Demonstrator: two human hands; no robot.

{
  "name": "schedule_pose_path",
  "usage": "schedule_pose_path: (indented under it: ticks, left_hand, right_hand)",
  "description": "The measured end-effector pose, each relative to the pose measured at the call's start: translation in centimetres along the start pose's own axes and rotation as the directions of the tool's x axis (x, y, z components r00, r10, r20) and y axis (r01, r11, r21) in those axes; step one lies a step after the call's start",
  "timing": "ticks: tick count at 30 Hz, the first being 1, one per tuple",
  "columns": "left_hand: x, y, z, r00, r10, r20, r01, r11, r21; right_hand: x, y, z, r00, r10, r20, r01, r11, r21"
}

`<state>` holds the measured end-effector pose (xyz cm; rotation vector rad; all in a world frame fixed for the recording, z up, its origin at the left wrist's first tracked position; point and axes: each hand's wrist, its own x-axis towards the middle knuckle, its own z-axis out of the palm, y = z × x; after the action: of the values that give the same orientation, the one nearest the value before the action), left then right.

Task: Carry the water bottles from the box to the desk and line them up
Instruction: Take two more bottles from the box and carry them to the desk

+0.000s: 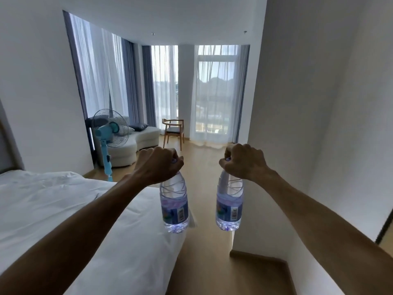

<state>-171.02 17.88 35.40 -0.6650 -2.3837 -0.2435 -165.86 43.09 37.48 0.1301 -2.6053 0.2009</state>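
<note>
At the far left a white bed fills the lower corner, its right edge running down toward the bottom of the view, and beyond its foot stand a light-blue pedestal fan, a white sofa and a wooden chair before sheer curtains. Between the bed edge and the white wall on the right a strip of wood floor runs clear ahead to the windows, and both arms reach out over it. The left hand has its fingers curled round the purple cap and neck of the left water bottle, which hangs straight down beneath the fist, cap up and base down, long axis vertical, its base over the bed's right edge. Well apart to the right, the right hand pinches the cap of the right water bottle the same way; this bottle also hangs upright below the knuckles, label facing the camera, over the bare floor just beside the wall's corner. Both bottles are at like height and touch nothing but the fingers. At lower right a wooden step edge juts from the wall's foot.
</note>
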Motion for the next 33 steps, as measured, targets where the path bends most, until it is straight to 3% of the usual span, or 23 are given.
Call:
schedule_pose_path:
  ticks: [20,29,33]
  left_hand:
    - [31.4,-16.7,25.8,0.999,0.015,0.052,-0.012,0.999,-0.044]
    - [44.8,-20.4,38.9,0.992,-0.003,0.129,0.007,1.0,-0.026]
    - [51.3,-22.1,43.6,0.993,-0.039,0.114,0.042,0.999,-0.027]
  right_hand:
    - [35.7,11.7,20.4,0.999,0.033,-0.005,-0.032,0.999,0.034]
    - [51.5,20.6,30.1,0.993,-0.055,0.103,0.045,0.994,0.099]
    - [58.8,24.6,33.6,0.994,-0.076,0.073,0.069,0.993,0.096]
